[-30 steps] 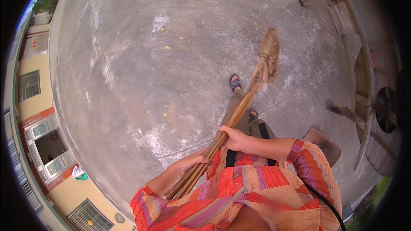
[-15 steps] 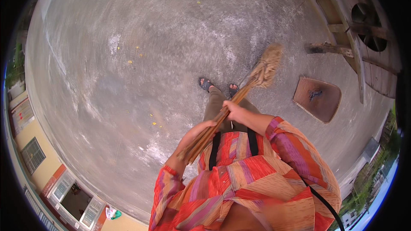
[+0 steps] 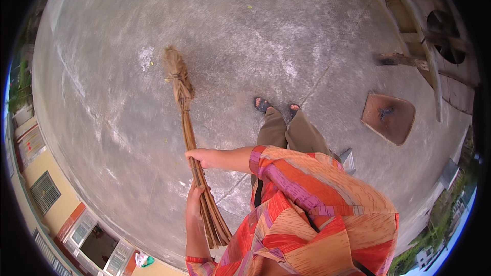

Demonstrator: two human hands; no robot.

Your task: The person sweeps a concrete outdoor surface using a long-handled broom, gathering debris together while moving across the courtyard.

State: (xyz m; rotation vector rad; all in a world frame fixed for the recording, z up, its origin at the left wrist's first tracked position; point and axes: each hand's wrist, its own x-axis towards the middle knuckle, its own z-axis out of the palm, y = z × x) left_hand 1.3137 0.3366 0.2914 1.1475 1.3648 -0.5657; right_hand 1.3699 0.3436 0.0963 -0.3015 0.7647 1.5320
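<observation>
A long broom (image 3: pixel 190 128) with a handle of bundled sticks slants across the left of centre. Its bushy straw head (image 3: pixel 177 64) is over the concrete, slightly blurred, and a tie binds it where the straw meets the sticks. My right hand (image 3: pixel 201 158) reaches across my body and is wrapped round the middle of the handle. Lower down, my left hand (image 3: pixel 195 192) also grips the sticks, its fingers partly hidden behind them. The handle's loose end fans out beside my striped shirt. Near the broom head lies a small yellow leaf (image 3: pixel 152 63).
A brown, flat scoop-like tray (image 3: pixel 388 119) with something dark on it lies to my right. Beyond it stands a wooden structure (image 3: pixel 427 36) with a dark round opening; a charred log (image 3: pixel 401 60) juts from it. A yellow building (image 3: pixel 48 194) borders the lower left.
The broom has swung from my right side across to my left, both hands gripping it. Several yellow leaves on the left no longer show where they lay.
</observation>
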